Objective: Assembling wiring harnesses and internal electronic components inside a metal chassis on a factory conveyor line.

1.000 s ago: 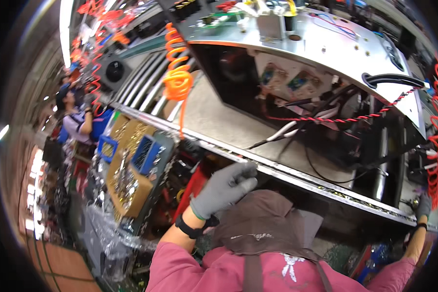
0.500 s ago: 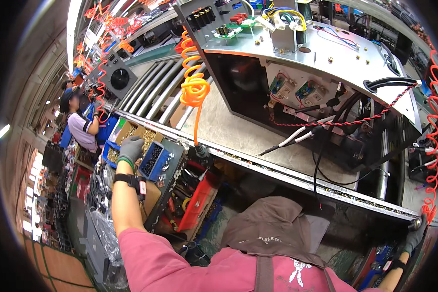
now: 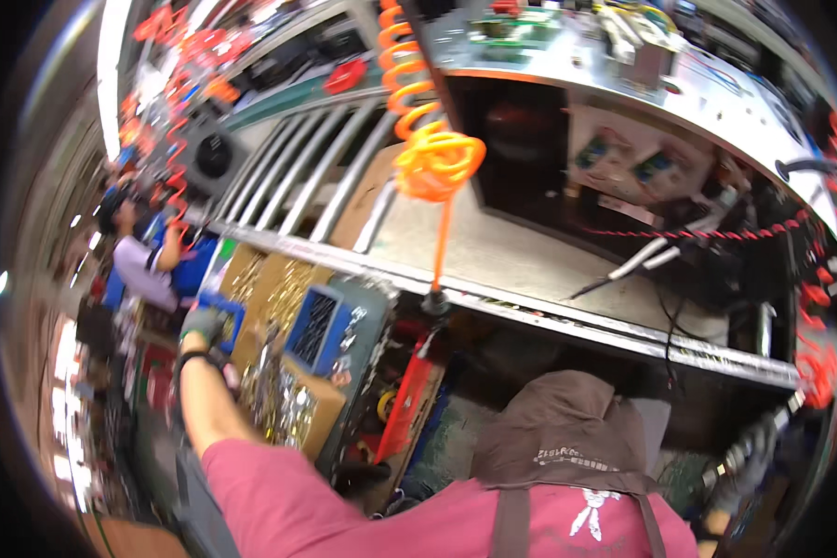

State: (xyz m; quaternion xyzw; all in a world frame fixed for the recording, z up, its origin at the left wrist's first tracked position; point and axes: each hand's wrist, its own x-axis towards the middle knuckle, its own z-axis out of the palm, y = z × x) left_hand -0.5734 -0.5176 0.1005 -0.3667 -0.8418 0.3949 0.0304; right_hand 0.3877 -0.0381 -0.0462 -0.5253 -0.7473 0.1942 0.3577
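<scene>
1 orange coil [image 3: 442,166] btwn; L grip [image 3: 205,324] @ blue bin [image 3: 239,321], can't tell state; R grip [image 3: 751,458] round tool [image 3: 738,453].

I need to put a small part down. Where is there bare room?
The pale board is bare between the orange hose, the cabinet, the front rail and the white-tipped cables. The left bench is crowded: blue bins and a carton of metal parts lie by the left hand.
</scene>
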